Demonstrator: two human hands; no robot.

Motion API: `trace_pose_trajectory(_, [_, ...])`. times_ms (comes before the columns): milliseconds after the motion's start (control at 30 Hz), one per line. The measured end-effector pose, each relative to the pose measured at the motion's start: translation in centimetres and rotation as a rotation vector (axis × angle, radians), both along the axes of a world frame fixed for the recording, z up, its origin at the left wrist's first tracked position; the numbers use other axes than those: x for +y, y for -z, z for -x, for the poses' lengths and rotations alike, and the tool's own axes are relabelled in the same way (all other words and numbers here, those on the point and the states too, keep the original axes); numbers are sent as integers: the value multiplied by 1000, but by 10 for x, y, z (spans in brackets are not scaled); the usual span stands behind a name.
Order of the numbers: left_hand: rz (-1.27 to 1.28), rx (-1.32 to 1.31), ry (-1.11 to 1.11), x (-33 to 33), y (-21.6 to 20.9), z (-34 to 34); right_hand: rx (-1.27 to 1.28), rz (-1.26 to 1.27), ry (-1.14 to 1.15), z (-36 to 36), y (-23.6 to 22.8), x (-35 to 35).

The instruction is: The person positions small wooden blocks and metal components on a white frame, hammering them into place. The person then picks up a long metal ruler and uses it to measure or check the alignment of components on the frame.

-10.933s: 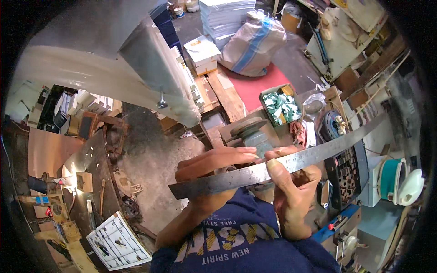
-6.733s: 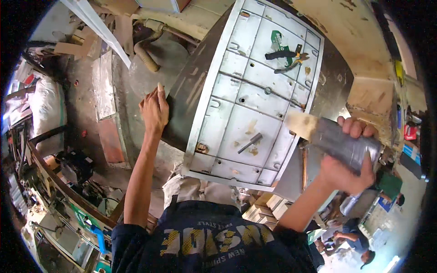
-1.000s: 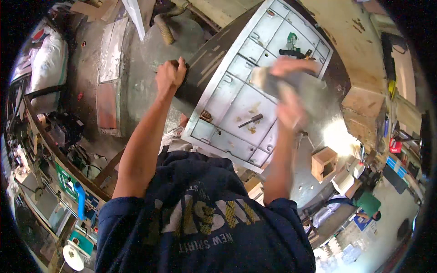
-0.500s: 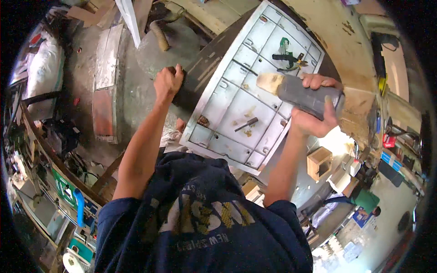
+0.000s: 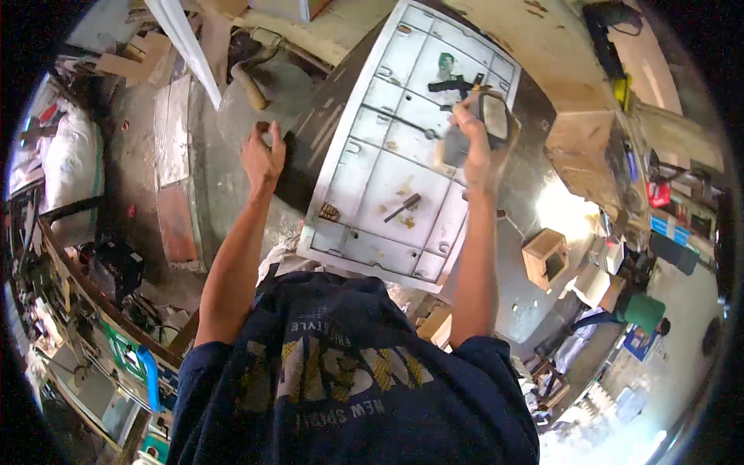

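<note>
My right hand (image 5: 477, 151) is wrapped around a dark grey bottle-like container (image 5: 496, 116); its rounded base faces up, and its pale yellowish end is blurred near the panel. Below it lies a white panel (image 5: 364, 167) divided by ribs, with yellowish smears on its surface. My left hand (image 5: 263, 157) is empty, fingers apart, left of the panel near the dark bench edge. On the panel sit a small dark-handled tool (image 5: 403, 207), a black tool (image 5: 453, 85) beside a green piece (image 5: 446, 62), and a little heap of brownish bits (image 5: 329, 212).
A wooden box (image 5: 545, 257) stands right of the panel, near a large cardboard piece (image 5: 585, 151). On the left are a long worn board (image 5: 174, 170) on the floor, a ribbed hose (image 5: 249, 85) and a white sack (image 5: 74, 159). A cluttered shelf curves along the lower left.
My right hand has turned the container from lying sideways to base up and moved it left. My left hand has loosened from a fist and dropped slightly. The view has shifted.
</note>
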State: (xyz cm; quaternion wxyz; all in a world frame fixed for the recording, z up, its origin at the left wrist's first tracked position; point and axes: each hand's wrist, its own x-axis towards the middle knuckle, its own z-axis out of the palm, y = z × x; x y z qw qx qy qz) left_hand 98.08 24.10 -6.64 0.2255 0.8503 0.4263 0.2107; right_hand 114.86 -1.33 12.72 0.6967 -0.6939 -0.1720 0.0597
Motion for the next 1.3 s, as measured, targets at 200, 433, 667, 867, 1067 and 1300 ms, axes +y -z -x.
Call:
trace_pose_trajectory(200, [331,-278,642,-124,-75,-18,-351,850,-95,-51,56,-125])
trace_pose_trajectory(433, [397,150,884,-218,-59,-56,-707,1067,-39,-48,94,-201])
trace_pose_trajectory(667, [546,-407,587,-155,-93,-62,-85,1186,123,74,126,-300])
trace_pose_trajectory(867, [572,-594,539,-121,-71,-80,11,1132,188,89,139,-304])
trace_pose_trajectory(1067, [542,-502,475,-131,-69,-81,-8,1063,232,92,146,-305])
trace_pose_trajectory(1300, [451,-576,533,-134,-69,-78,10,1145,154,88,144,-304])
